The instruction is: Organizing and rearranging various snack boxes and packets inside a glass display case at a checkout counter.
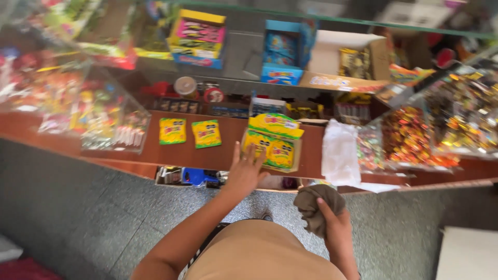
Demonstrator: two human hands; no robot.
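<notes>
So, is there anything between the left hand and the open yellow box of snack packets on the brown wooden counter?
Nothing visible. The left hand already reaches the open yellow cardboard box of snack packets on the brown wooden counter, fingers at its front edge. The right hand holds a crumpled grey-brown cloth off to the side.

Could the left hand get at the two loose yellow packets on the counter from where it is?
Probably yes. The left hand rests open on the yellow box, and the two packets lie just beside it on bare counter, nothing between.
</notes>
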